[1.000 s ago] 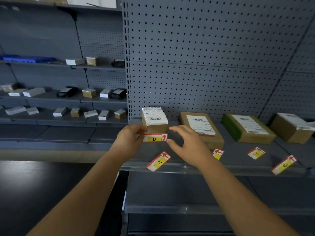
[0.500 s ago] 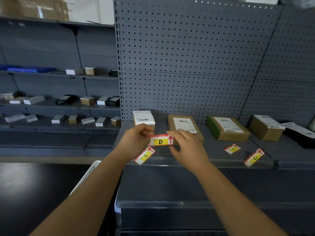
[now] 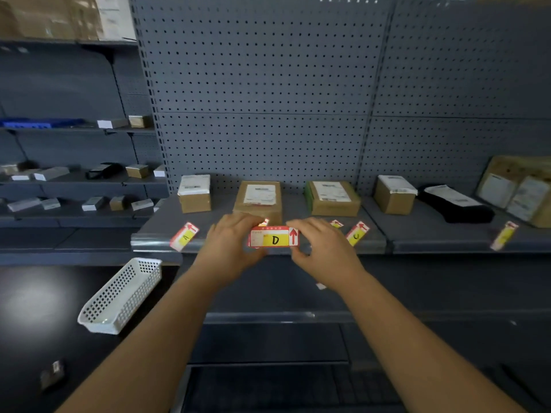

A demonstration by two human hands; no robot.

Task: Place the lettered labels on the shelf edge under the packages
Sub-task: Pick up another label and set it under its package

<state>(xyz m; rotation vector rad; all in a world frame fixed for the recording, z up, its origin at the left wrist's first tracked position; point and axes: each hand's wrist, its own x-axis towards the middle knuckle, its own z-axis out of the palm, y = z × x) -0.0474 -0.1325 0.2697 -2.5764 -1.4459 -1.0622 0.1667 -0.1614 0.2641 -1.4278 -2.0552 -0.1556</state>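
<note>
Both hands hold the red-and-yellow label marked D (image 3: 273, 237) level against the front edge of the grey shelf (image 3: 149, 241). My left hand (image 3: 231, 244) pinches its left end and my right hand (image 3: 320, 248) its right end. The label sits in front of the second cardboard package (image 3: 258, 198). Label A (image 3: 184, 236) lies loose on the shelf below the leftmost package (image 3: 194, 193). More labels lie further right: a small one (image 3: 336, 224), one near the third package (image 3: 357, 233), and another (image 3: 504, 235) on the adjoining shelf. The third (image 3: 332, 197) and fourth (image 3: 394, 193) packages stand along the back.
A white perforated basket (image 3: 120, 296) rests on the dark surface at lower left. A black soft parcel (image 3: 454, 204) and large cardboard packages (image 3: 518, 189) fill the right shelf. Shelves with small boxes (image 3: 95, 202) run along the left. A lower shelf edge (image 3: 280, 317) juts out beneath my arms.
The D label has come down from in front of the leftmost package to the shelf's front edge further right. My right hand has taken hold of its right end. The view has pulled back.
</note>
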